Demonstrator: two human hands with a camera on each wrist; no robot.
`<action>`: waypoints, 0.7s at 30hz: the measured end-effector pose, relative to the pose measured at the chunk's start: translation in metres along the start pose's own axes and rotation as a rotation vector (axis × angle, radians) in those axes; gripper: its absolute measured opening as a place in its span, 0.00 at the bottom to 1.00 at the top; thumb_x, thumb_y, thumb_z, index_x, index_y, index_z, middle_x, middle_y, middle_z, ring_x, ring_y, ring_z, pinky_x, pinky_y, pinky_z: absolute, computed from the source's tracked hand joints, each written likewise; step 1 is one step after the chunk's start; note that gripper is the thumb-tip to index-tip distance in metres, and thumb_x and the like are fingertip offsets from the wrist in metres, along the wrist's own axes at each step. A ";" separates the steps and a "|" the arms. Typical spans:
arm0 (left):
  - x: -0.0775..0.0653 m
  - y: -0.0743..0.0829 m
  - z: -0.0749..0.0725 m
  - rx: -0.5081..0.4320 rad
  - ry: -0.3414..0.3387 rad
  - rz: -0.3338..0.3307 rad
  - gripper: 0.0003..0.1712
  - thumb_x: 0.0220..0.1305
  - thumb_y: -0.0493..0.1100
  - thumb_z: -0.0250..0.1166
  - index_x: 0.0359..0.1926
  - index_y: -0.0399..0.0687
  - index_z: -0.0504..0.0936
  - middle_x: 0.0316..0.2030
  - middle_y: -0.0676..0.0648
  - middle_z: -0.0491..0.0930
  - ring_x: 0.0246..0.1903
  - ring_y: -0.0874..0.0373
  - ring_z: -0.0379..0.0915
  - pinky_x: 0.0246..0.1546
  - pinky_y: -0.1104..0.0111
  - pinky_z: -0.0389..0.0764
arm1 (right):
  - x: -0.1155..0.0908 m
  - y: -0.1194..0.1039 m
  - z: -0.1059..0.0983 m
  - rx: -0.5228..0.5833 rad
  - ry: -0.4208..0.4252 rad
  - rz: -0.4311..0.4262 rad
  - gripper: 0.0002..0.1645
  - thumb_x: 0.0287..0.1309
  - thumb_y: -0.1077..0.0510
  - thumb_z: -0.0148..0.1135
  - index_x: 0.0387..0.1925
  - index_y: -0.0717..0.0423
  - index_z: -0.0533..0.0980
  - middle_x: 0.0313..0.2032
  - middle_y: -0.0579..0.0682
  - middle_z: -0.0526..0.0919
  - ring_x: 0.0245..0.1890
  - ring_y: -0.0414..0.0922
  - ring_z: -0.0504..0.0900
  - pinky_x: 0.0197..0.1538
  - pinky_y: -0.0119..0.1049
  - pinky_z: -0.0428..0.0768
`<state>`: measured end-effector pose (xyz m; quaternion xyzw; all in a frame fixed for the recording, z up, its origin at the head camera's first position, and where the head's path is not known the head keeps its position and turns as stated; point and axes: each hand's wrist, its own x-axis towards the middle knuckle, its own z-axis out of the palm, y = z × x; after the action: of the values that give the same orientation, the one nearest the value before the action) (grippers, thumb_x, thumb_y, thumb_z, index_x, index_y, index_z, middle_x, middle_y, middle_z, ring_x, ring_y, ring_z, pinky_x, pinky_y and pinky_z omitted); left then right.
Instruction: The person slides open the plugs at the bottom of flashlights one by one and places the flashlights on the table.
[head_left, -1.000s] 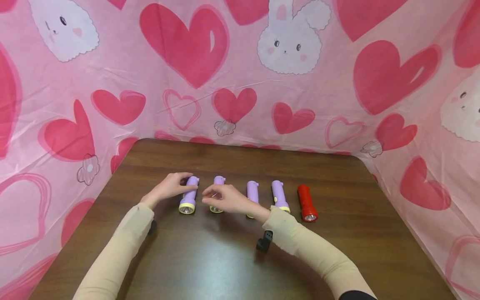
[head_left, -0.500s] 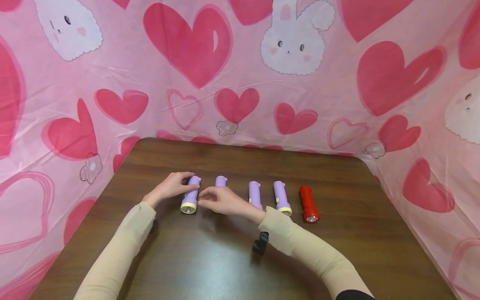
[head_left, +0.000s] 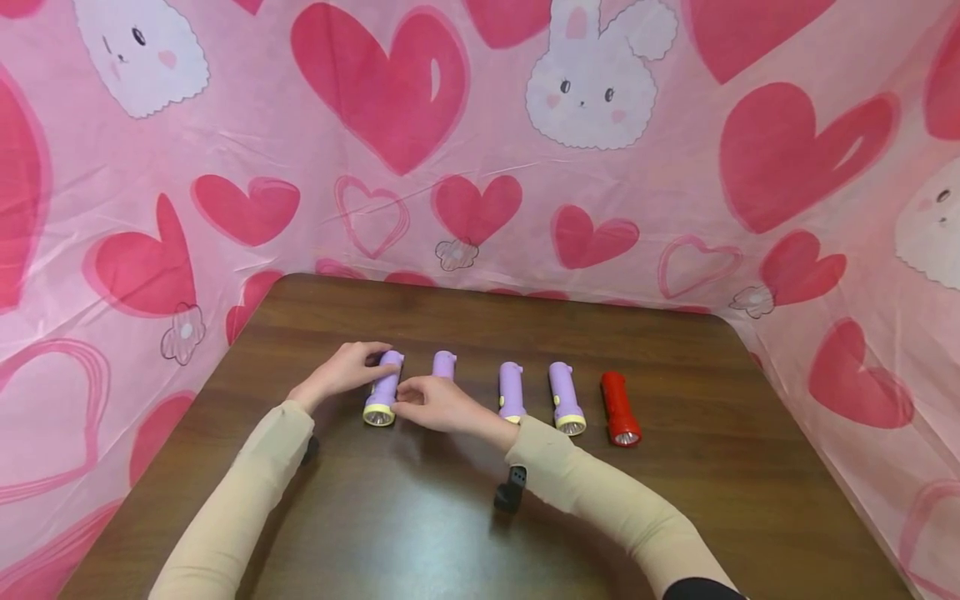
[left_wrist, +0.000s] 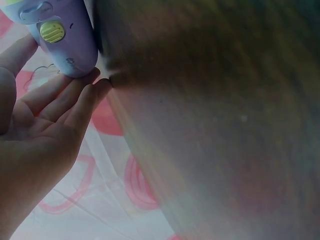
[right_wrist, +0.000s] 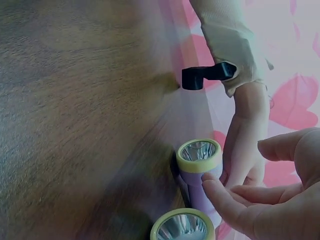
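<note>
Left hand: comes in from the left with its palm toward the leftmost purple flashlight; the left hand grips it loosely, thumb on its near side, fingers bent about the tail end. Yellow switch visible in left wrist view.
Right hand: reaches across the front of the row; the right hand has its fingers loosely curved and thumb parted from them, holding nothing. Fingertips right by the lens end of the gripped flashlight; contact cannot be told.
Purple flashlights: 4. Leftmost in left hand; second partly hidden behind right hand; third and fourth lie farther right, near each other.
Red flashlight: 1. The red flashlight lies at the right end, slightly slanted.
Row: 5 in total, lens ends toward the person.
Table: brown wood-grain table under all five.
Sleeves: 2, beige; left sleeve, right sleeve.
Backdrop: pink cloth with hearts and rabbits.
</note>
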<state>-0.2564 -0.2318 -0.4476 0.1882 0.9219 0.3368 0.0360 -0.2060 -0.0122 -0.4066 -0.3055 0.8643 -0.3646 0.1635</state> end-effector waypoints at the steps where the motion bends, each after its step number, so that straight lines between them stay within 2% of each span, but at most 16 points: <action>1: 0.000 0.000 0.000 -0.002 0.002 0.000 0.31 0.66 0.49 0.65 0.61 0.29 0.75 0.57 0.31 0.79 0.53 0.41 0.80 0.56 0.47 0.79 | 0.000 -0.001 0.001 -0.004 0.003 0.007 0.24 0.63 0.52 0.63 0.53 0.66 0.79 0.50 0.58 0.87 0.53 0.49 0.85 0.57 0.36 0.82; 14: 0.001 -0.004 0.002 0.006 0.037 0.027 0.30 0.66 0.48 0.66 0.60 0.28 0.76 0.56 0.30 0.80 0.54 0.40 0.80 0.55 0.48 0.80 | 0.005 -0.006 0.015 -0.074 0.014 0.072 0.26 0.62 0.52 0.62 0.55 0.67 0.77 0.51 0.60 0.86 0.54 0.51 0.84 0.56 0.38 0.81; 21: 0.000 -0.004 0.002 0.008 0.044 0.026 0.30 0.65 0.47 0.66 0.59 0.28 0.76 0.55 0.30 0.80 0.54 0.40 0.80 0.55 0.48 0.80 | 0.009 -0.006 0.022 -0.102 0.019 0.102 0.21 0.62 0.54 0.62 0.50 0.65 0.78 0.45 0.57 0.88 0.45 0.48 0.86 0.46 0.31 0.81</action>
<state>-0.2578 -0.2334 -0.4521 0.1926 0.9213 0.3376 0.0105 -0.1991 -0.0329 -0.4178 -0.2655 0.8978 -0.3140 0.1577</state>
